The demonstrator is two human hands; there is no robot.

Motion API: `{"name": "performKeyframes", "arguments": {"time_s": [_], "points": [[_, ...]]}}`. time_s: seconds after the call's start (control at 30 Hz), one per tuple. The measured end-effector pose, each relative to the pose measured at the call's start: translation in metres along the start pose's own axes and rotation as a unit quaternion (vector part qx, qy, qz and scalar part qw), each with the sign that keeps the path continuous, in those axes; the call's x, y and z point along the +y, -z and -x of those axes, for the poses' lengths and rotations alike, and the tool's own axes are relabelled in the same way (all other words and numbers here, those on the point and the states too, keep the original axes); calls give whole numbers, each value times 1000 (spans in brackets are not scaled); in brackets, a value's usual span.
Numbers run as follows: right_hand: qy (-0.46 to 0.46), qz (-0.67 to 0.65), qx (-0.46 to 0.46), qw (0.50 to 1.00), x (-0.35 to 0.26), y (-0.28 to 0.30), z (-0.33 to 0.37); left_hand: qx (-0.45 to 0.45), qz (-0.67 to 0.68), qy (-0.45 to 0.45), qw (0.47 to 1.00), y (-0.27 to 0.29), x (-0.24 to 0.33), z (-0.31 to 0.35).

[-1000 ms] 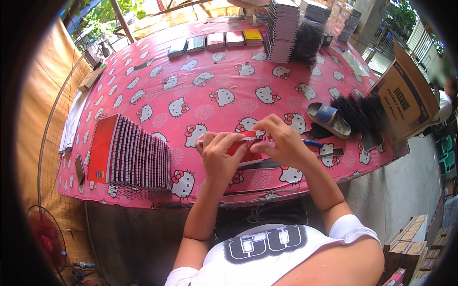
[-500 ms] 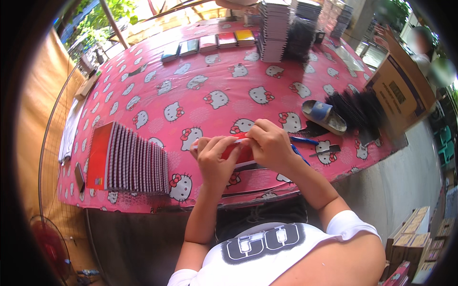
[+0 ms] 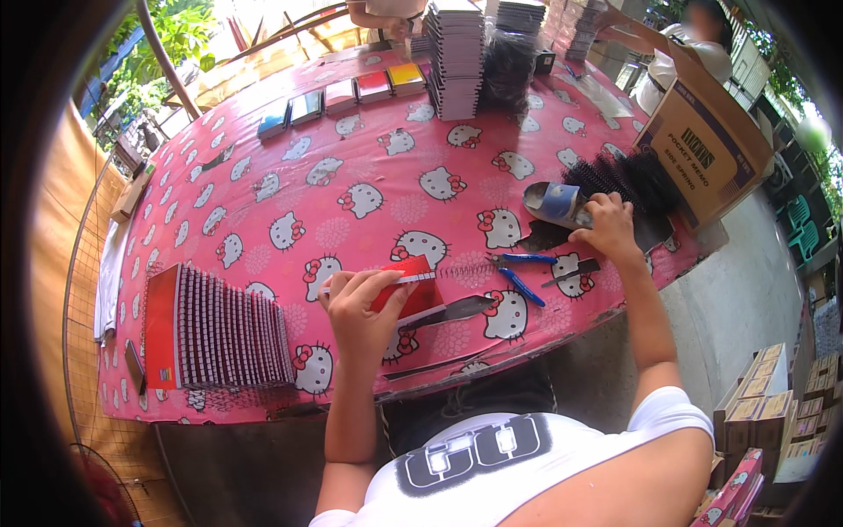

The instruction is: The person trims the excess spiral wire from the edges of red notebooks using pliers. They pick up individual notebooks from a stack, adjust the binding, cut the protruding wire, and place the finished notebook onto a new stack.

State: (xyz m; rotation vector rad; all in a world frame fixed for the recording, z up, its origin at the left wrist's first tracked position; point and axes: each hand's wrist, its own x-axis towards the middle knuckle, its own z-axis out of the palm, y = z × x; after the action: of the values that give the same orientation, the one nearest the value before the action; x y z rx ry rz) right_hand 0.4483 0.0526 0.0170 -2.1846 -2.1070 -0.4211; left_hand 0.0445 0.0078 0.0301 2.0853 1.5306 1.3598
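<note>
The pink tabletop [image 3: 263,198], printed with white cat faces, spreads under everything, with an open cardboard box [image 3: 702,162] at its right edge. A stack of red notebooks [image 3: 228,329] stands at the near left, and a tall stack of notebooks [image 3: 456,61] stands at the far side. Black coils [image 3: 615,180] lie heaped before the box, a blue-and-grey slipper [image 3: 553,202] just beside them. The right hand [image 3: 608,230] is at the slipper's near end, fingers bent downward and partly spread; whether they grip anything I cannot tell. The left hand [image 3: 362,307] pinches a red notebook [image 3: 419,285] between thumb and fingers, tilted above the near middle of the tabletop. To its right lie blue-handled pliers [image 3: 524,283], handles apart, and a thin spring [image 3: 465,270] stretches from the notebook's edge toward them
</note>
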Motion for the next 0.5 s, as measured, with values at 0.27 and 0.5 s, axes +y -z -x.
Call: {"name": "performKeyframes", "arguments": {"time_s": [0.27, 0.5], "points": [[-31, -203, 41, 978, -16, 24, -17, 64, 5, -34, 997, 1, 5, 0], [172, -457, 57, 871, -109, 16, -49, 37, -8, -48, 998, -1, -4, 1]]}}
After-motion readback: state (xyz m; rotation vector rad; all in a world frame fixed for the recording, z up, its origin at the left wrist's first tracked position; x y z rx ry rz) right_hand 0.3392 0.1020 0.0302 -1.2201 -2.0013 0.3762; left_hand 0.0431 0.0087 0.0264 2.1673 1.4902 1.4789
